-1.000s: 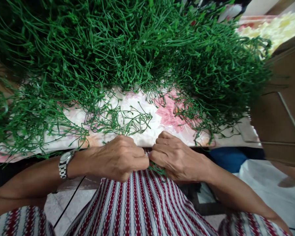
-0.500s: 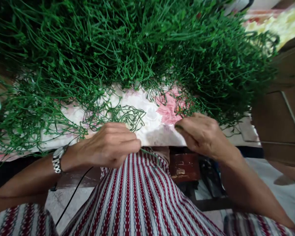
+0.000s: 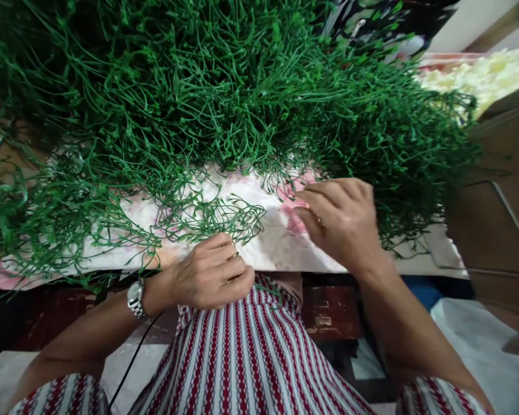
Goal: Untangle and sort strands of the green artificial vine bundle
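My left hand (image 3: 216, 272), a watch on its wrist, is closed at the front edge of the cloth. A thin green artificial stem (image 3: 271, 290) comes out past its fingertips over my lap. My right hand (image 3: 343, 222) is raised over the pink flower print with thumb and fingers drawn together; whatever may be between them is too small to make out. Just beyond my left hand lies a loose tangle of green stems (image 3: 229, 218) with small tips. A great heap of the same green stems (image 3: 225, 86) fills the far side.
A flower-printed cloth (image 3: 277, 248) covers the work surface. More stems (image 3: 69, 225) spread at the left. Cardboard (image 3: 506, 202) stands at the right, with pale yellow artificial flowers (image 3: 501, 72) behind it. A dark printed bag (image 3: 380, 26) is at the back.
My right hand has moved up a little and left over the pink print, its fingers turned further forward. My left hand stays closed near the cloth's edge. The view has shifted slightly.
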Demonstrator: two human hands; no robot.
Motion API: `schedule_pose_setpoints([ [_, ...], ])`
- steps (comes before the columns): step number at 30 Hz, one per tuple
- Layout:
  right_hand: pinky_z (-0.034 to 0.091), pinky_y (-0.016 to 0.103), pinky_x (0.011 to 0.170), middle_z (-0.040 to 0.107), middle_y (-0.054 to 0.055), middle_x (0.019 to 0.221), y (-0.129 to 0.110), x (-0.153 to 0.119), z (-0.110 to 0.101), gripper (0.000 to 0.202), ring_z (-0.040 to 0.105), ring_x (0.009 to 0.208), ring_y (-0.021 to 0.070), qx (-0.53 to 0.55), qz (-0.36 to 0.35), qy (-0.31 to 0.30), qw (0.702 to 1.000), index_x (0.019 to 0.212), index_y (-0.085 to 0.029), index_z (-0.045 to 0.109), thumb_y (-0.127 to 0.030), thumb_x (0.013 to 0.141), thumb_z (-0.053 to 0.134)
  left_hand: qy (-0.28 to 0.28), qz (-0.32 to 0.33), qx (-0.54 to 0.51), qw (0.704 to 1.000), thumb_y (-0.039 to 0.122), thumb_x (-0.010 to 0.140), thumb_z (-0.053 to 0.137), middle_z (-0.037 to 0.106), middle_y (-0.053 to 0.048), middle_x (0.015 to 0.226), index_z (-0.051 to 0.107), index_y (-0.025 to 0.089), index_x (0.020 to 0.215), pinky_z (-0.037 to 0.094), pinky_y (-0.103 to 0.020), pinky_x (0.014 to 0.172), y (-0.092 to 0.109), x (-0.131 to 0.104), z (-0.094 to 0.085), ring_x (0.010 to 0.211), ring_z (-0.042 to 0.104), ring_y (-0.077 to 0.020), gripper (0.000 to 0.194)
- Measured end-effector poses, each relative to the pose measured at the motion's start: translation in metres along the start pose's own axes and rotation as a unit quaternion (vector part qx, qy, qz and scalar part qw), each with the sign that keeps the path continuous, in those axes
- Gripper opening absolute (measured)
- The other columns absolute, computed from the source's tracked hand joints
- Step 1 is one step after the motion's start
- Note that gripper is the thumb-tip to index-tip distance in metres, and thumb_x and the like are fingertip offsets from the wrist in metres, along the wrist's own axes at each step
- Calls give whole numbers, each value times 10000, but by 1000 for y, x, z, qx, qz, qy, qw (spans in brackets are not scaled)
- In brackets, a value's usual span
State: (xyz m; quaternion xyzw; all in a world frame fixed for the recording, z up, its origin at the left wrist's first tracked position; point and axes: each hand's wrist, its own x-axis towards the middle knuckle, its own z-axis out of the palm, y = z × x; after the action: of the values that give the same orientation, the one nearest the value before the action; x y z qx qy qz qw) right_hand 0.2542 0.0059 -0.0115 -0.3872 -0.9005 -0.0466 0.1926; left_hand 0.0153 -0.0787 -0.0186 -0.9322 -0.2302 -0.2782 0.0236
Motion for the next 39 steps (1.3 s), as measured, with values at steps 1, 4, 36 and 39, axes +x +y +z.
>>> schedule_pose_setpoints([
  [1,303,410,838,612,89,1037,-8,7,8,308,473,942,249,22,-12,-12,1000,1072,-190,573,-359,816,549,8,5,3,1000,97,767,509,535,6,585,548,153,807,437,-314,646,1,1,1,554,424,-112,79],
  [4,340,369,783,612,104,981,-25,24,31,326,478,890,234,67,-31,-86,994,1058,-137,572,-338,802,556,16,14,2,1000,98,759,511,543,0,579,553,147,801,455,-325,647,4,2,0,547,437,-114,78],
  [36,412,427,960,634,99,1012,-45,23,13,173,531,1109,221,316,-165,29,934,895,-156,580,-310,819,560,170,-438,-384,795,156,712,626,571,17,608,583,160,659,426,-202,544,-2,18,0,584,508,-88,68],
  [39,480,353,816,629,49,766,-47,19,16,126,601,780,149,359,-142,23,922,864,-140,572,-257,835,536,182,-450,-394,780,167,710,627,536,27,585,571,156,669,376,-182,481,-1,17,1,539,464,-73,70],
])
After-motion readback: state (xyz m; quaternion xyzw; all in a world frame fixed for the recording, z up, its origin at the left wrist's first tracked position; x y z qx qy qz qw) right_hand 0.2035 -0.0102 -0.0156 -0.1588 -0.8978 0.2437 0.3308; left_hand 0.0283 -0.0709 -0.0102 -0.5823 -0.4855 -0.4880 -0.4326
